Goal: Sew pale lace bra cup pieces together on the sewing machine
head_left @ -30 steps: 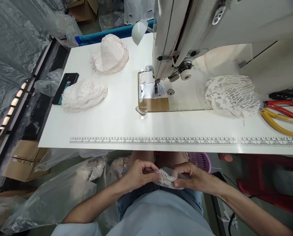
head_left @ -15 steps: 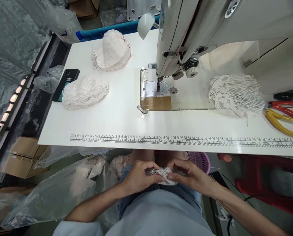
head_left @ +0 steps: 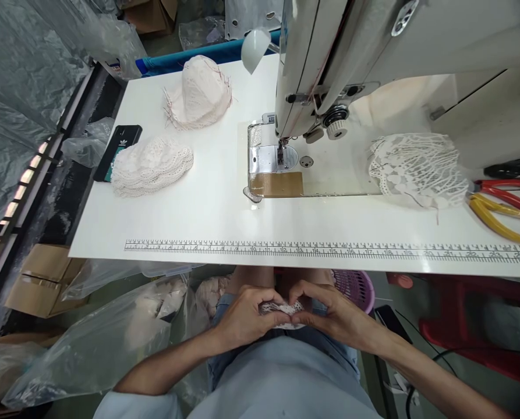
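A small white openwork lace piece [head_left: 282, 308] is pinched between left [head_left: 244, 315] and right hands [head_left: 329, 308], presumably for edge control.

Lace piece [head_left: 286, 309] above lap [head_left: 253, 277], sewing machine [head_left: 314, 64] on table [head_left: 207, 218] beyond, phone [head_left: 122, 137] at left

Phone [head_left: 122, 138], black: lay near the left edge of the desk [head_left: 207, 221]. Cardboard box [head_left: 41, 282], brown: sat at lower left. Basket [head_left: 359, 290], purple: stood partly hidden beyond the desk's front edge. Cable [head_left: 449, 351], black: curved at lower right. Sheeting [head_left: 19, 87], grey: filled the upper left.
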`<state>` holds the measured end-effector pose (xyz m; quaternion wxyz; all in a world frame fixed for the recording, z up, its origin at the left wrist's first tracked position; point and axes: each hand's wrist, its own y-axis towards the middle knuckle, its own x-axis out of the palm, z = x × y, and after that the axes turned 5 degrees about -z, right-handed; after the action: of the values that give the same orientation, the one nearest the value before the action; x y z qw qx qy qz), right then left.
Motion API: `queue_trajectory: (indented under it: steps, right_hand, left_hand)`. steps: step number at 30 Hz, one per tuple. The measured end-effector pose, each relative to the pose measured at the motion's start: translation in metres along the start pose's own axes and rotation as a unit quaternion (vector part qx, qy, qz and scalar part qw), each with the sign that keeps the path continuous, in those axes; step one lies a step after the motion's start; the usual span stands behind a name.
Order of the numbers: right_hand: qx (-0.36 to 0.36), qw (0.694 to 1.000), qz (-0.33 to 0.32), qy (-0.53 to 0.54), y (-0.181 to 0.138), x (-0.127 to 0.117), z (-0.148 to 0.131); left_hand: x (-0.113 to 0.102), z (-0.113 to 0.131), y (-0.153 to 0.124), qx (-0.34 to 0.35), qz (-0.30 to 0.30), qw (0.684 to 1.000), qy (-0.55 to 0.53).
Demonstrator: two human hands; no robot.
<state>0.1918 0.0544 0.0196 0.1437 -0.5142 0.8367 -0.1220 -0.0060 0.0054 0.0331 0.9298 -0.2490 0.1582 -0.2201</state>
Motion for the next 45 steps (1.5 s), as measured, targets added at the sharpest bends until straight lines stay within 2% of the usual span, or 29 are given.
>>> queue_trajectory:
  steps: [6,12,17,21,32,38,45]
  right_hand:
    - [0.0,1.0,0.02,-0.013,0.0006,0.0018,-0.0009]
    - [-0.009,1.0,0.007,0.01,0.0027,0.0009,-0.0014]
    - [-0.014,0.999,0.041,-0.005,0.0016,0.0015,-0.0019]
    - [-0.018,1.0,0.018,0.003,0.0024,0.0014,-0.0006]
    - [0.035,0.999,-0.018,-0.024,0.0028,0.0017,0.0001]
    - [0.008,1.0,-0.017,-0.004,0.0067,0.0041,0.0038]
    - [0.012,1.0,0.0,-0.029,0.0041,0.0071,0.0023]
  left_hand:
    - [-0.0003,-0.0002,0.0011,-0.009,-0.003,1.0,-0.006]
    - [-0.0002,0.0004,0.0009,-0.005,0.006,1.0,0.01]
    - [-0.0014,-0.0029,0.0025,0.0,0.008,1.0,-0.014]
    - [-0.0012,-0.0012,0.0035,-0.005,0.014,1.0,0.002]
    - [0.0004,-0.0041,0.0037,-0.022,0.016,1.0,0.005]
    - [0.001,0.0002,0.0046,-0.025,0.026,0.999,0.025]
    - [0.0012,-0.0044,0.0037,-0.022,0.023,0.999,-0.003]
